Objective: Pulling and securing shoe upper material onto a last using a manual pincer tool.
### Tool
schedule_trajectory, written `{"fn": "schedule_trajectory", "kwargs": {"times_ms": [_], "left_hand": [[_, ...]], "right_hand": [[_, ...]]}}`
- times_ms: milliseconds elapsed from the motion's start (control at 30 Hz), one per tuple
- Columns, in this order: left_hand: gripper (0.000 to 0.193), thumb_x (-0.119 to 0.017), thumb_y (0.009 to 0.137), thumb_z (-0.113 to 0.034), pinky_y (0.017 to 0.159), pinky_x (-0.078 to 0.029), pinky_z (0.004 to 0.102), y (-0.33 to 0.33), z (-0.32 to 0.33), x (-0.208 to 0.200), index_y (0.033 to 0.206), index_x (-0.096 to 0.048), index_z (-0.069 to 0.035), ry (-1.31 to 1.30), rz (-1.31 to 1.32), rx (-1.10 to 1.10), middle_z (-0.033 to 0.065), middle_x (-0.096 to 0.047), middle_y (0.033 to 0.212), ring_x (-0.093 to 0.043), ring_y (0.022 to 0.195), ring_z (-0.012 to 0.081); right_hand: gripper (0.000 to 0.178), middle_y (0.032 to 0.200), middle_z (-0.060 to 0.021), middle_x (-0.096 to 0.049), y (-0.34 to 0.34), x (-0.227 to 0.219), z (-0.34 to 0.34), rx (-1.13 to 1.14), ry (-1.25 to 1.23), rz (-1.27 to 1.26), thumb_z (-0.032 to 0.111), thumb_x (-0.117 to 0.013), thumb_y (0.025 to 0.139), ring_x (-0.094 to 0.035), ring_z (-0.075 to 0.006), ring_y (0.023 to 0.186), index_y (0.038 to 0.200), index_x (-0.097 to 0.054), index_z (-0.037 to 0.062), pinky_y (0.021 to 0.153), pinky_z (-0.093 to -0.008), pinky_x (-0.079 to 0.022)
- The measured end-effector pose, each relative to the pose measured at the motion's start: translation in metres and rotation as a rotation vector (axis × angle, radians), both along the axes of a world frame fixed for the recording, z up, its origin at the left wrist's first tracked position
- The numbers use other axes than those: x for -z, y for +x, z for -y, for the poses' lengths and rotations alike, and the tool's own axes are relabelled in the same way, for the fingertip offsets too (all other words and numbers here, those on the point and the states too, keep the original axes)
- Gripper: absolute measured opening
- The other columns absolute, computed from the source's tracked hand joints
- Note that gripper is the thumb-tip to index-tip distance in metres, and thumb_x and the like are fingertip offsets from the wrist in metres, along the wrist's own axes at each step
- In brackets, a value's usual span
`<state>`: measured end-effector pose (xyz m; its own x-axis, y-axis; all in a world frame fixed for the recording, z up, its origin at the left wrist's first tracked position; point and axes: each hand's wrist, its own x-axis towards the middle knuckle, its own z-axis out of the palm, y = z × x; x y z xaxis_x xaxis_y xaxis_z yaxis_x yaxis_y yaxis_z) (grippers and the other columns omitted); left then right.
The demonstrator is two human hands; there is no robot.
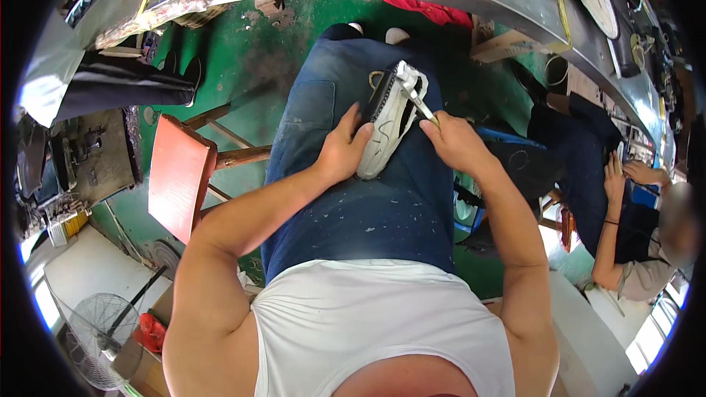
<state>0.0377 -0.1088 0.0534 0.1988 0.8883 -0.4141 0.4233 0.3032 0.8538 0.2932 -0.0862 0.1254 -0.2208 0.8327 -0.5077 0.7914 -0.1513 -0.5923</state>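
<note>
Head view: the white shoe (387, 140) lies on the lap of the blue trousers (346, 213), lengthwise, with its far end toward the knees and slightly to the right. The left hand (342, 151) grasps its left side; the right hand (452, 141) is closed around the handle of a metal tool (421, 104), whose head is at the far end of the shoe.

Procedure (judged from posture): the step appears to be working the edge at that far end with the tool.
1. Brace the shoe firmly against the thigh, so that force at the far end does not twist it.
2. Seat the tool head squarely on the edge before applying force; a skewed head could slip or mark the white surface.
3. Apply short, even effort and re-seat the tool between positions.
4. Hold the left fingers clear of the tool's line of travel.

Finger position: the left thumb lies on the shoe's near-left portion, below the black strip (378, 95); the other left fingers are at its left side, partly hidden. The right fingers are wrapped on the handle, to the right of the shoe. Whether the tool head pinches the edge or merely rests there cannot be told.
</note>
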Motion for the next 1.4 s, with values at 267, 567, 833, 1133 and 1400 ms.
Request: {"fn": "schedule_trajectory", "kwargs": {"times_ms": [267, 567, 833, 1133, 1400], "left_hand": [[0.094, -0.074, 0.084, -0.016, 0.11, -0.041, 0.0357, -0.005, 0.003, -0.035, 0.157, -0.017, 0.001, -0.069, -0.046, 0.288, 0.0316, -0.053, 0.138, -0.054, 0.13, 0.0363], [0.088, -0.076, 0.079, -0.011, 0.102, -0.043, 0.0463, -0.054, -0.047, -0.11, 0.153, -0.03, -0.004, 0.601, -0.57, 0.919, 0.0268, -0.052, 0.138, -0.057, 0.118, 0.0393], [0.084, -0.082, 0.071, -0.014, 0.093, -0.048, 0.0465, -0.066, -0.04, -0.078, 0.145, -0.045, -0.005, 0.582, -0.444, 0.751, 0.0218, -0.057, 0.133, -0.06, 0.109, 0.0383], [0.074, -0.076, 0.069, -0.013, 0.094, -0.049, 0.0502, -0.069, -0.008, -0.069, 0.14, -0.053, -0.012, 0.926, -0.543, 0.703, 0.0239, -0.058, 0.133, -0.063, 0.111, 0.0382], [0.065, -0.068, 0.073, -0.009, 0.095, -0.049, 0.0493, -0.075, -0.003, -0.064, 0.136, -0.057, -0.018, 0.972, -0.557, 0.659, 0.0236, -0.059, 0.132, -0.063, 0.113, 0.0373]], "right_hand": [[0.042, 0.092, -0.0262, -0.067, -0.017, 0.016, 0.05, -0.063, -0.024, -0.111, 0.038, -0.05, 0.102, -0.064, -0.0471, 0.09, 0.106, -0.061, -0.0027, 0.078, -0.0518, -0.049], [0.029, 0.075, -0.0058, -0.066, 0.013, 0.023, 0.103, 0.59, 0.035, -0.538, 0.026, -0.059, 0.1, -0.06, -0.013, 0.067, 0.108, -0.062, -0.0017, 0.066, -0.0284, -0.049], [0.043, 0.104, -0.0169, -0.065, 0.038, -0.035, 0.044, -0.149, 0.445, 0.01, 0.014, -0.065, 0.091, -0.066, -0.0327, 0.093, 0.13, -0.054, -0.0007, 0.08, -0.0407, -0.054], [0.044, 0.112, -0.0117, -0.059, 0.009, -0.058, -0.067, -0.739, 0.72, 0.318, 0.009, -0.06, 0.086, -0.057, -0.0288, 0.113, 0.129, -0.055, 0.0, 0.086, -0.0388, -0.055], [0.019, 0.089, -0.0073, -0.06, -0.031, -0.089, -0.116, -1.25, 0.587, 0.574, 0.018, -0.059, 0.09, -0.062, -0.0252, 0.086, 0.104, -0.061, 0.0057, 0.074, -0.0352, -0.052]]}}
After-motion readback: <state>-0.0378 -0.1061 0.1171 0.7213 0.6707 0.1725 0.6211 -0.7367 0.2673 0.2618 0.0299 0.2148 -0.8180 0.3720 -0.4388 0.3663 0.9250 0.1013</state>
